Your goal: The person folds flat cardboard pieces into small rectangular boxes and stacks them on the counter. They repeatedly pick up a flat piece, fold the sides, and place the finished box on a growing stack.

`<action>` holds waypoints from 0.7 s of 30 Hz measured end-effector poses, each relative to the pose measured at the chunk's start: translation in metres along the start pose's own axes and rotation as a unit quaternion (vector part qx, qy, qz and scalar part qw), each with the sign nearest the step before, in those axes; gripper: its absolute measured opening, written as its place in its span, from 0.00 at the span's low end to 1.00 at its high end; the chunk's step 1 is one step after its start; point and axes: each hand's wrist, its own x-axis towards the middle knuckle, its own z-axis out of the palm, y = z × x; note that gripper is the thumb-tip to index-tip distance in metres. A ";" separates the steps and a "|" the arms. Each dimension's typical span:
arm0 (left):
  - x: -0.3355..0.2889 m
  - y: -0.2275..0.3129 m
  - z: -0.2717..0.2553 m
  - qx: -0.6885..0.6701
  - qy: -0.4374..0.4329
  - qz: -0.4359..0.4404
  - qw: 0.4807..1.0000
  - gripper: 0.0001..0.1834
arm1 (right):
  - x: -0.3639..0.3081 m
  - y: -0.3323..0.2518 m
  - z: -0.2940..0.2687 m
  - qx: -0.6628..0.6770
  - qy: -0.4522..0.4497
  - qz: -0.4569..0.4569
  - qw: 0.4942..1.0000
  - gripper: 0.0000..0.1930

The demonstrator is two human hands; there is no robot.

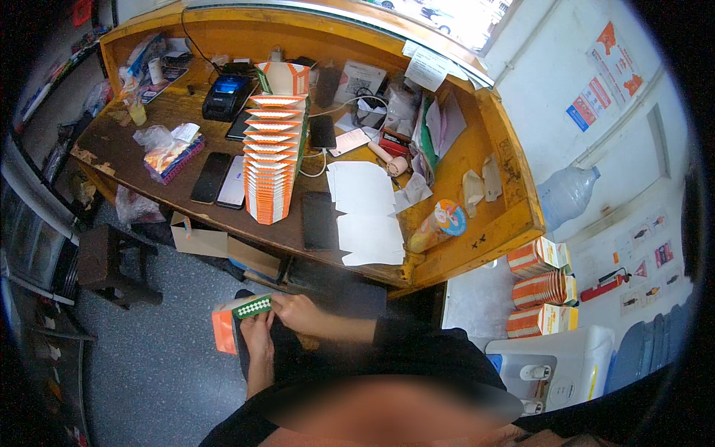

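Below the desk's front edge, my left hand [258, 332] and my right hand [296, 313] are closed on a small paper carton [224, 332]. It has an orange face and a green panel with white spots. My left fingers grip it from beneath the green panel, while my right fingers pinch the panel's right end. Ahead on the desk stands a tall stack of nested orange-and-white cartons [271, 164]. Part of the held carton is hidden behind my fingers.
On the wooden desk [97, 160] lie phones [211, 177], a black tablet [319, 221], white paper sheets [365, 216], a card terminal [226, 97] and a lidded cup [439, 223]. More carton stacks [538, 290] stand right, by a water dispenser [573, 365]. A dark stool [112, 257] is left.
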 end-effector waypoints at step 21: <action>-0.033 -0.009 -0.061 0.187 0.001 -0.040 0.982 0.08 | -0.027 -0.024 0.004 0.361 -0.064 0.279 0.888 0.06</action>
